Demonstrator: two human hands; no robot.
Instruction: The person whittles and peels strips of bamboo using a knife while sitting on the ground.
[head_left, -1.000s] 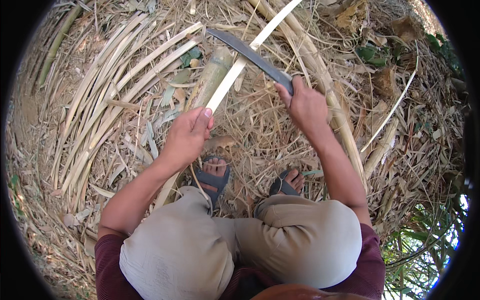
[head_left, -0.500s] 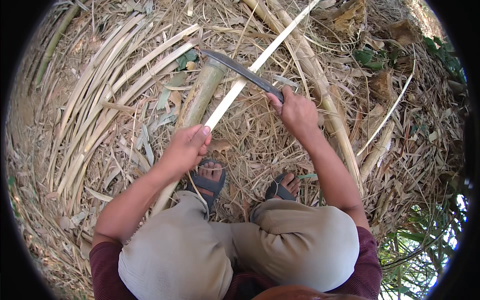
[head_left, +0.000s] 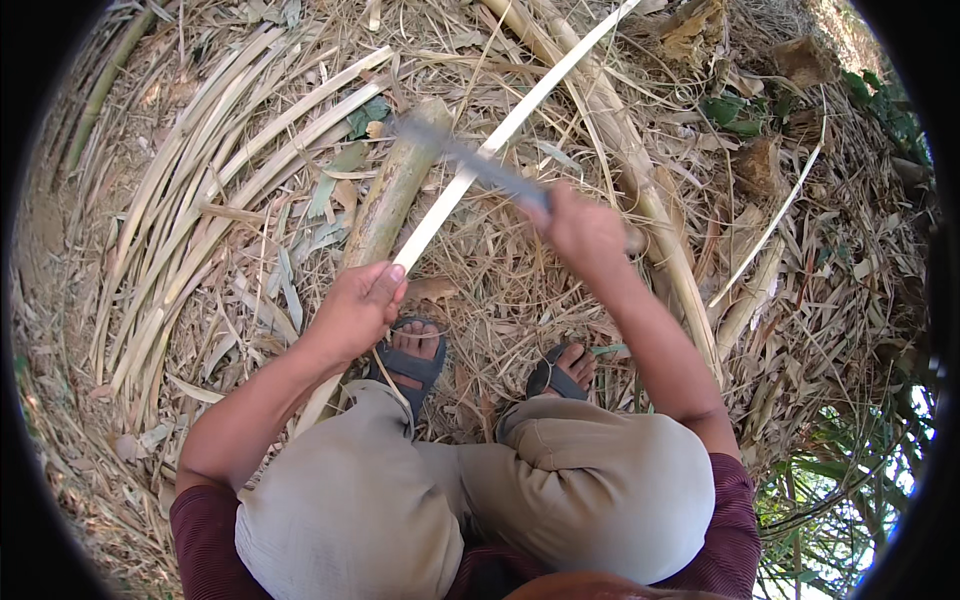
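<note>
My left hand (head_left: 357, 308) is closed round a long pale bamboo strip (head_left: 450, 197), its thumb lying along the top. From that hand the strip slants up and away to the far right. A curved knife (head_left: 497, 178), blurred by motion, crosses the strip, its far end over the end of a thick bamboo pole (head_left: 383, 205). Its handle end is in my right hand (head_left: 585, 232), whose fingers are wrapped round it. Whether the blade touches the strip I cannot tell. The pole lies on the ground beyond my left hand.
Many split bamboo strips (head_left: 190, 190) lie in a curved bundle at the left. Long bamboo poles (head_left: 640, 165) stretch along the right, near cut stumps (head_left: 762, 168). Dry leaves and shavings cover the ground round my sandalled feet (head_left: 413, 360).
The knife has shifted slightly toward me along the strip and is now blurred. My right hand has come a little nearer. My left hand has moved slightly left and nearer, still gripping the strip.
</note>
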